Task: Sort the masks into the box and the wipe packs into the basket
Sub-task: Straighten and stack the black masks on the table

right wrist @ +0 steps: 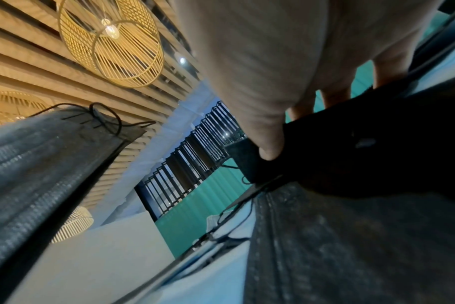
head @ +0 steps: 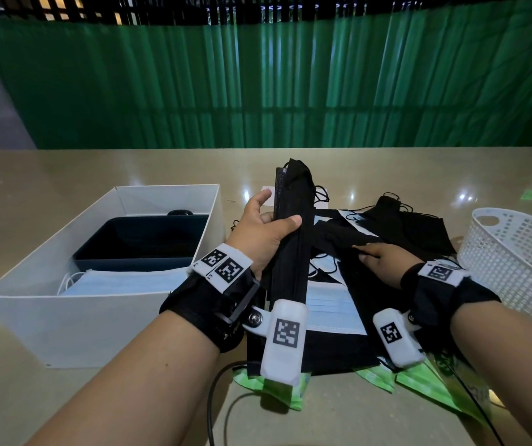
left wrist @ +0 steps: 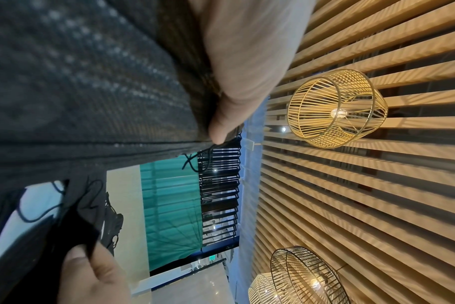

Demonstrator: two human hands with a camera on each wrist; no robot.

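My left hand (head: 263, 235) grips a stack of black masks (head: 292, 226), thumb across the front, fingers behind, stack held upright above the worktop (head: 65, 169) just right of the white box (head: 75, 320). My right hand (head: 383, 262) pinches another black mask (head: 341, 238) at its edge, lifting it off the pile in the middle. The box already holds light-blue masks (head: 120, 283). The green wipe packs (head: 277, 391) sit under the pile at the near edge; the basket (head: 515, 252) is at far right. Masks look light, floppy, with loops that snag, so I'd grip mid-stack across the pleats, not the loops. Wipe packs look slick, probably heavier; take them by the body.
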